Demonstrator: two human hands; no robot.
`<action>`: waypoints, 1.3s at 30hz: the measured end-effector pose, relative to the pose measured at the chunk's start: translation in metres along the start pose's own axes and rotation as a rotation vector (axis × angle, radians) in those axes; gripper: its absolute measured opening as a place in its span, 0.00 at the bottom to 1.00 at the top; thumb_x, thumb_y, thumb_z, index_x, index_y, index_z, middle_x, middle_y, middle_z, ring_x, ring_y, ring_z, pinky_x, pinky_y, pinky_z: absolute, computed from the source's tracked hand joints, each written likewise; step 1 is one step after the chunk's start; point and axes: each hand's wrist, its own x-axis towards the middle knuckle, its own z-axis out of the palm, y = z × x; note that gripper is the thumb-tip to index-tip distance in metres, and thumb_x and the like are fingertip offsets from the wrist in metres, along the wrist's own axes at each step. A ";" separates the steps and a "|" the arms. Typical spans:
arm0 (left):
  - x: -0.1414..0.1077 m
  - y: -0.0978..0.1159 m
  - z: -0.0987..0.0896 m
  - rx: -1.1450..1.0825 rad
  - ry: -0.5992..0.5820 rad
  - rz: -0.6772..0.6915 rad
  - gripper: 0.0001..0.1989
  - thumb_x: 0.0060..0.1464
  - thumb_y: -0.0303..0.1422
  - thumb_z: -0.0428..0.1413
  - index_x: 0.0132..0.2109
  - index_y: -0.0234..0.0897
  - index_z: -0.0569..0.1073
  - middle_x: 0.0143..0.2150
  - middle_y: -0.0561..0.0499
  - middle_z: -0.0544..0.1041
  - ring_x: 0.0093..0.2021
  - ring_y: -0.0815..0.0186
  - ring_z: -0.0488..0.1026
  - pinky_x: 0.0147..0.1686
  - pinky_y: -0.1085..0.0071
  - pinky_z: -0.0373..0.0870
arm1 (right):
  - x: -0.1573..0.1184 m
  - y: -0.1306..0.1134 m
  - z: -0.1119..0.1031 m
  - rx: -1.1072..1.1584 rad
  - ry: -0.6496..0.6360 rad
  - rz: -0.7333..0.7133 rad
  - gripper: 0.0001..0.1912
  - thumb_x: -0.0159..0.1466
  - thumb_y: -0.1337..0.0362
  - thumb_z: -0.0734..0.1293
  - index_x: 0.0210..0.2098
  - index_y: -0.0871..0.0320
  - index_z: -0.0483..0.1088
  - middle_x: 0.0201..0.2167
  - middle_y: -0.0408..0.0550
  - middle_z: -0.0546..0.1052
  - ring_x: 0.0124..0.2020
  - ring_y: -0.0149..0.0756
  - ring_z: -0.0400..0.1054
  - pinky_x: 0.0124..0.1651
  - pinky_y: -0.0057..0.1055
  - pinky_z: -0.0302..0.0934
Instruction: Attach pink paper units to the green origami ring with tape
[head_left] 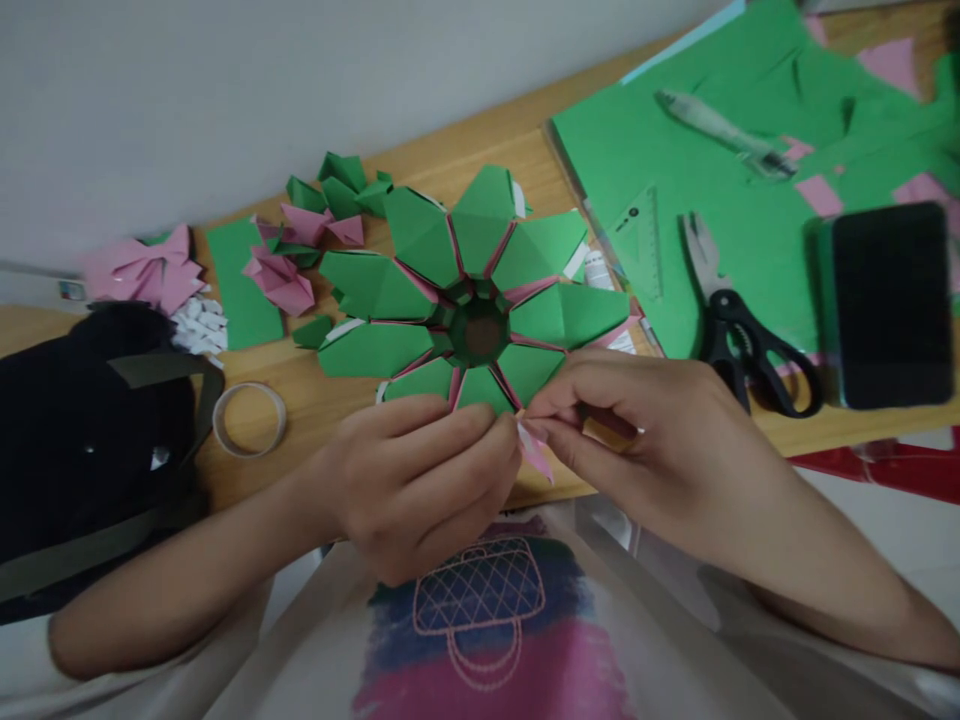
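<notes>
A green paper flower [375, 287] with pink-edged folds and a round hollow centre lies over the wooden table. My left hand [431, 480] curls at its near edge, fingers pressed together on the lower petals. Thumb and forefinger of my right hand [600, 420] pinch a small pink paper piece [537, 455] with a white strip, right beside my left fingertips. White strips also show on several petal edges. What lies under my left fingers is hidden.
Black scissors [731, 330], a phone [886, 305], a set square [641, 240] and a craft knife [724, 130] lie right, around green paper [600, 140]. Left are a tape roll [250, 455], pink folded pieces [281, 280], white scraps [201, 325] and a black bag [97, 430].
</notes>
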 end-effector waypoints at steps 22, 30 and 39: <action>-0.006 0.002 0.003 0.013 0.040 0.025 0.10 0.60 0.23 0.51 0.38 0.32 0.77 0.41 0.46 0.79 0.41 0.64 0.77 0.30 0.68 0.75 | -0.012 -0.008 0.002 -0.461 0.132 -0.175 0.11 0.68 0.64 0.61 0.37 0.58 0.75 0.28 0.45 0.75 0.26 0.32 0.68 0.25 0.31 0.57; -0.003 0.002 -0.001 0.074 -0.007 0.027 0.09 0.63 0.30 0.51 0.36 0.37 0.75 0.40 0.52 0.79 0.42 0.68 0.76 0.31 0.72 0.75 | -0.032 -0.013 0.025 -0.295 0.266 -0.163 0.12 0.67 0.66 0.64 0.45 0.64 0.75 0.29 0.48 0.77 0.27 0.33 0.70 0.28 0.31 0.63; -0.001 0.008 -0.009 0.024 -0.045 -0.023 0.10 0.62 0.25 0.50 0.39 0.32 0.76 0.43 0.47 0.79 0.43 0.64 0.77 0.33 0.68 0.77 | -0.039 -0.008 0.044 -0.483 0.347 -0.258 0.10 0.63 0.72 0.68 0.44 0.70 0.75 0.29 0.51 0.81 0.28 0.36 0.72 0.30 0.33 0.65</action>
